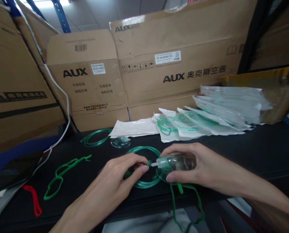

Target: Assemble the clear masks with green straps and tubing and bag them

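My right hand (195, 163) is closed around a clear oxygen mask (179, 162), its pale connector nozzle pointing left. A green strap (199, 204) hangs from the mask over the front edge. In a pinch between thumb and fingertips, my left hand (125, 174) has the end of coiled green tubing (146, 185), close to the nozzle tip; whether the two touch I cannot tell. The coil lies on the black table beneath both hands. Behind it rest a second clear mask (120, 141) and another coil of green tubing (96, 137).
A loose green strap (59, 176) and a red strap (35, 199) lie at left, near a dark flat device (16, 170) and a white cable (59, 87). White packages (198, 124) line the back, before large cardboard boxes (183, 48). The table's front edge is just below my hands.
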Motion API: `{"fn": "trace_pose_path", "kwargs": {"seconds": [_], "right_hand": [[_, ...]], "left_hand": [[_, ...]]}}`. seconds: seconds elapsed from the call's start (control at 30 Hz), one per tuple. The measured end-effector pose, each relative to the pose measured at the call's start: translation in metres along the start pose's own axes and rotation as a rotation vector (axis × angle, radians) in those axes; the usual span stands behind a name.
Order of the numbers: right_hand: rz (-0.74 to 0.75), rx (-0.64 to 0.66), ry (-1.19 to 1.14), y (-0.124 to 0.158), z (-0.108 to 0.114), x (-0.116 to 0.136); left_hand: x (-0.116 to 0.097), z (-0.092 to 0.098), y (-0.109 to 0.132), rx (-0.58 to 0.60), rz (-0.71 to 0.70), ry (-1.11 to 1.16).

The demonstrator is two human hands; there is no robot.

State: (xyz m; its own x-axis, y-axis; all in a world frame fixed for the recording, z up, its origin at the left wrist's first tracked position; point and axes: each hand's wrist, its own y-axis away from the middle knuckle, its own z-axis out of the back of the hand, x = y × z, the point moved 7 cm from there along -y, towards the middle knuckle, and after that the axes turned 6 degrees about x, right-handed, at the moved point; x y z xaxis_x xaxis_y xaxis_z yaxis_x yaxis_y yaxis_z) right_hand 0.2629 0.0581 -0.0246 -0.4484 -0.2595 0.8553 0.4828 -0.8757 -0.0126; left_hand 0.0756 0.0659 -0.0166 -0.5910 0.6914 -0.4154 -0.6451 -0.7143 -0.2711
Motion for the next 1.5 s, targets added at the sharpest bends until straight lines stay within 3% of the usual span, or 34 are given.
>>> {"fn": "trace_pose_path", "kwargs": {"seconds": [0.17, 0.43, 0.8, 1.1, 1.27, 1.37, 1.5], "right_hand": [[-0.004, -0.003, 0.044, -0.002, -0.001, 0.001], [0.175, -0.044, 0.203, -0.003, -0.004, 0.015], [0.034, 0.055, 0.301, -0.011, -0.002, 0.022], [-0.027, 0.091, 0.092, -0.014, -0.003, 0.008], [0.018, 0.103, 0.227, -0.011, -0.003, 0.017], [0.056, 0.053, 0.293, -0.009, -0.003, 0.023], [0.130, -0.095, 0.315, -0.008, -0.001, 0.033]], "left_hand": [[0.002, -0.001, 0.003, -0.010, -0.003, -0.013], [-0.001, -0.001, 0.005, -0.013, -0.019, -0.014], [-0.007, -0.006, 0.007, -0.069, -0.094, -0.004], [-0.019, 0.005, 0.006, -0.227, -0.221, -0.083], [-0.021, 0.003, 0.003, -0.134, -0.223, -0.104], [-0.022, 0.001, 0.001, -0.130, -0.220, -0.112], [-0.019, 0.003, -0.002, -0.230, -0.193, -0.129]]}}
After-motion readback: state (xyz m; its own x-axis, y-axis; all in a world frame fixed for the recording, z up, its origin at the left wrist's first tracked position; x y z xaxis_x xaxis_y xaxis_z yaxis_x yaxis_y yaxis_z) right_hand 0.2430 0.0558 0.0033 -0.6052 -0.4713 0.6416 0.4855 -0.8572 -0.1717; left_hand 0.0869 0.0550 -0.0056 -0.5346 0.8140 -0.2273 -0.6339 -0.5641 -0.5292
